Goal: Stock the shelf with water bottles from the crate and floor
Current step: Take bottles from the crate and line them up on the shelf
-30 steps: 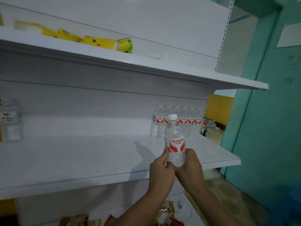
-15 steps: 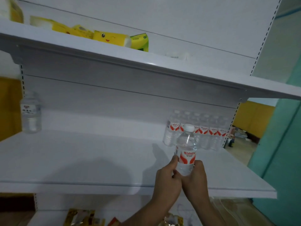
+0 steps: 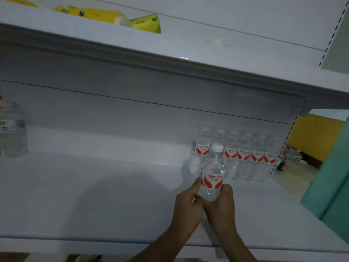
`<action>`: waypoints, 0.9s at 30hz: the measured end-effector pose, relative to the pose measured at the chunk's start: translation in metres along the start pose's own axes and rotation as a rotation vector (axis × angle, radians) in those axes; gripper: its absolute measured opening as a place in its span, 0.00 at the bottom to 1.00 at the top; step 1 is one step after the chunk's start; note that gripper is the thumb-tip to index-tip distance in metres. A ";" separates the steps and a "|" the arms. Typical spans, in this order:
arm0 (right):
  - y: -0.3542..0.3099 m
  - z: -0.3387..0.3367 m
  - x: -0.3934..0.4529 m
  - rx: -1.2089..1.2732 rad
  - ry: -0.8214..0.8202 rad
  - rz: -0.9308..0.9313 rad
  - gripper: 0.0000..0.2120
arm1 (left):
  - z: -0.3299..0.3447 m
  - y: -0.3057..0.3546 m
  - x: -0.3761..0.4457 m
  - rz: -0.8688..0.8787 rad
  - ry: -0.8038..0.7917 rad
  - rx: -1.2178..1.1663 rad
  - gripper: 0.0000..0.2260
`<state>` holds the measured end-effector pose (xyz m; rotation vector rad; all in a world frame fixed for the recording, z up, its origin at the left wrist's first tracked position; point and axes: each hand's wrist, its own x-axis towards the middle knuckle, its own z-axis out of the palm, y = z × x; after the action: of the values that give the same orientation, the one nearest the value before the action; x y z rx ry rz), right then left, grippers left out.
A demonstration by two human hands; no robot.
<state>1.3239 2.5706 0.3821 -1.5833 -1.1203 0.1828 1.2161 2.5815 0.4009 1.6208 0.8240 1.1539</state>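
The fingers of both hands are hidden behind the water bottle (image 3: 213, 173). The left hand (image 3: 186, 203) and right hand (image 3: 220, 202) both clamp its lower half, upright over the shelf (image 3: 94, 195), in front of the blurred row of bottles (image 3: 243, 157) at the back wall.

I held a water bottle (image 3: 213, 176) upright in both hands, my left hand (image 3: 187, 207) and right hand (image 3: 221, 203) wrapped round its lower half above the white shelf (image 3: 94, 195). A row of bottles (image 3: 243, 156) stood behind it against the back panel, and yellow packs (image 3: 98, 15) lay on the upper shelf (image 3: 170, 48).
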 end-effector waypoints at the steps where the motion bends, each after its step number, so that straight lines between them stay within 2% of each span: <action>1: 0.005 0.003 0.008 0.011 0.000 0.010 0.25 | 0.004 -0.003 0.008 -0.002 0.001 0.002 0.21; 4: 0.021 0.016 0.033 0.047 0.018 0.027 0.28 | 0.014 -0.013 0.035 0.007 0.011 0.037 0.21; 10: 0.040 0.037 0.078 0.049 0.051 0.068 0.21 | 0.015 -0.022 0.083 0.025 -0.006 0.243 0.21; 13: 0.046 0.053 0.100 0.070 0.084 0.099 0.27 | 0.012 -0.033 0.083 -0.068 -0.008 0.320 0.22; 17: 0.047 0.064 0.118 0.015 0.086 0.087 0.31 | 0.003 -0.059 0.069 -0.131 -0.082 0.490 0.23; 20: 0.045 0.066 0.122 -0.007 0.111 0.065 0.33 | -0.001 -0.061 0.057 -0.085 -0.197 0.659 0.21; 24: 0.039 0.062 0.117 -0.012 0.086 0.077 0.33 | 0.006 -0.059 0.024 0.002 -0.399 1.002 0.28; 27: 0.034 0.061 0.114 -0.005 0.094 0.090 0.34 | 0.010 -0.060 0.005 0.039 -0.417 1.114 0.28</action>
<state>1.3650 2.6978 0.3817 -1.6315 -0.9779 0.1636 1.2269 2.6024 0.3451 2.6460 1.2436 0.2735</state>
